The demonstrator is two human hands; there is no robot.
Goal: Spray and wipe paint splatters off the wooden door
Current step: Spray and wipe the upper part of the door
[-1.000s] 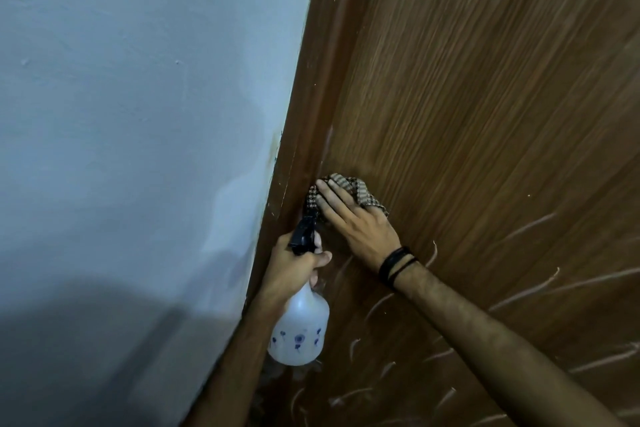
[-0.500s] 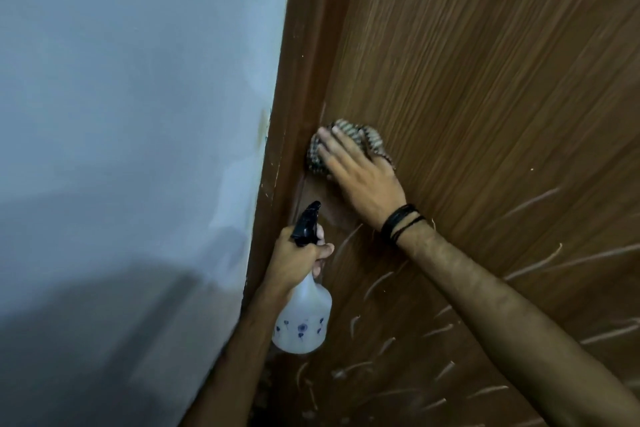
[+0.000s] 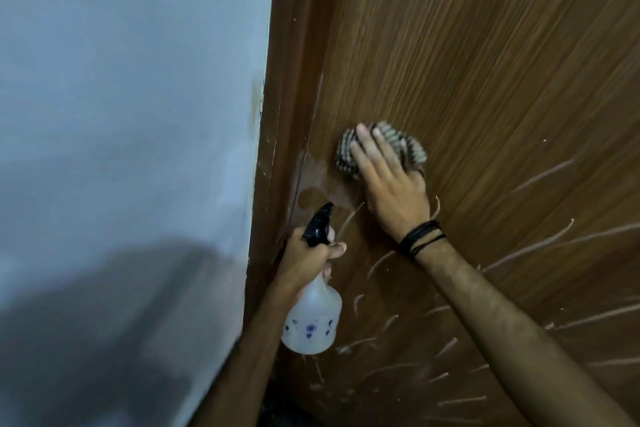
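Right fingers: the right hand point(image 3: 388, 184) lies with its fingers point(image 3: 372, 146) straight and spread over a bunched checked cloth point(image 3: 398, 142), pressing it flat against the wooden door point(image 3: 485, 62); nothing is pinched, the cloth is held only by pressure.
Left fingers: the left hand point(image 3: 308, 256) is curled round the neck of the spray bottle point(image 3: 313, 319), one finger near the black trigger head point(image 3: 318, 224), whose nozzle points up toward the door's edge.
Cloth to fingers: directly under the right fingertips and palm, its folds showing above and to either side of them.
Wet patch: a damp sheen point(image 3: 318, 184) lies just left of the cloth, between it and the door frame point(image 3: 287, 114).
Paint splatters: pale streaks point(image 3: 540, 243) fan across the door below and right of the right wrist, well apart from the cloth; most look untouched.
Risk, cloth: pressed only by flat fingers, it may slip out or bunch further on the wet surface, leaving bare fingers to rub the wood.
Risk, smearing: wiping softened paint sideways could spread it over clean grain.
Risk, overspray: the nozzle sits near the pale wall point(image 3: 138, 114); a misaimed spray could wet it.
Risk, drips: liquid may run down the door before it is wiped.
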